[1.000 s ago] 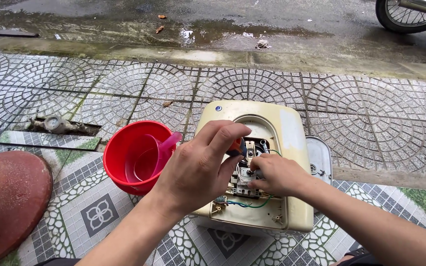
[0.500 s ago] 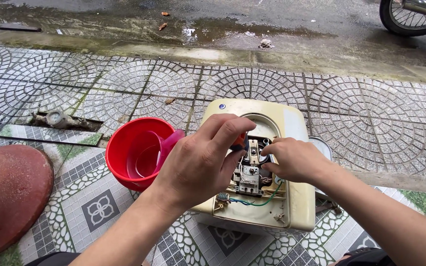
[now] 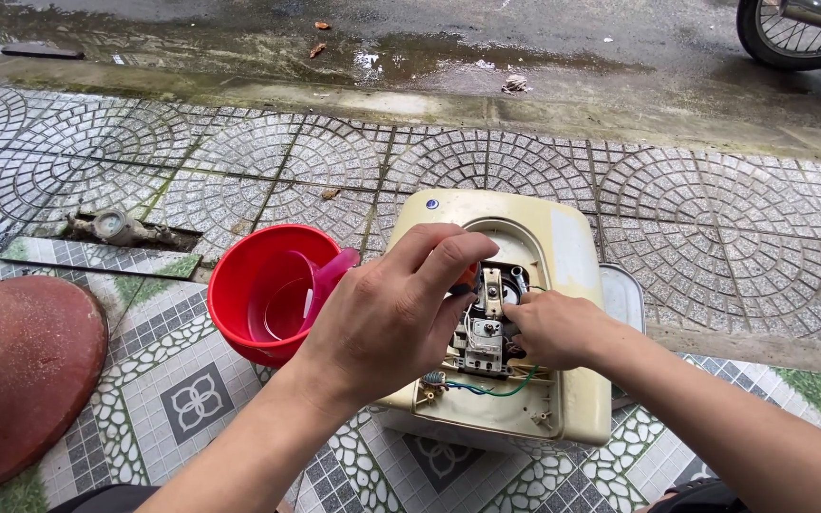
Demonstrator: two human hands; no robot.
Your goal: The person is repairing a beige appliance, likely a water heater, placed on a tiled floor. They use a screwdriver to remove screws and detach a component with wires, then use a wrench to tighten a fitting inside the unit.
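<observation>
Since prev frame right hand point(image 3: 553, 328) slid in closer, curled on the switch assy point(image 3: 483, 332) in the cream heater point(image 3: 563, 256), long axis running away; left hand point(image 3: 391, 313) pinches a red-tipped tool over it, nearer.

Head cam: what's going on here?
A person crouches over a cream appliance casing lying on patterned paving tiles, its cover off and inner parts exposed. The left hand pinches something red-orange at the top of the opening; what it is cannot be told. The right hand rests on the grey switch block, with green and blue wires showing below. A red bucket with a pink scoop inside stands beside the casing.
</observation>
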